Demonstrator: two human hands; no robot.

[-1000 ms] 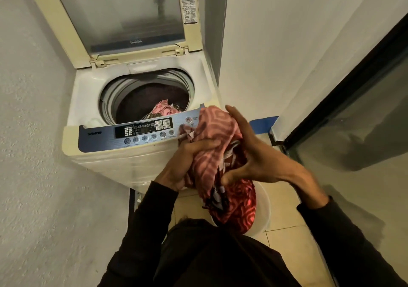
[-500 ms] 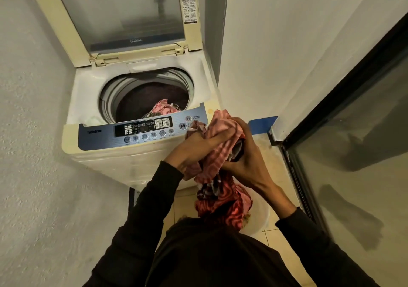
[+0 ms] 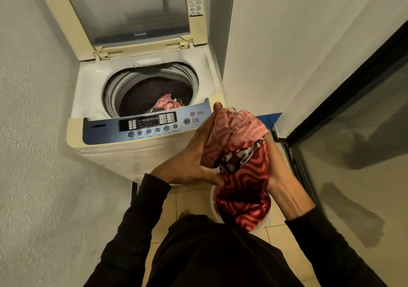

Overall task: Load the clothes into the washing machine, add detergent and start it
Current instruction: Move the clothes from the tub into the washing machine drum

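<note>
Hands' grip (image 3: pixel 194 154) now apart on garment (image 3: pixel 238 154).

You have one view only, from a wide-angle camera worn on your head, looking forward and steeply down. The washing machine (image 3: pixel 141 101) stands just ahead, centre-left, its raised lid (image 3: pixel 130 14) at the far edge. Your own dark sleeves fill the near edge; walls bend outward left and right.

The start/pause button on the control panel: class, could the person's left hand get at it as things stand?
Probably not yet. The button is uncovered and close, but the left hand grips the red patterned cloth together with the right hand, so it must let go first.
</note>
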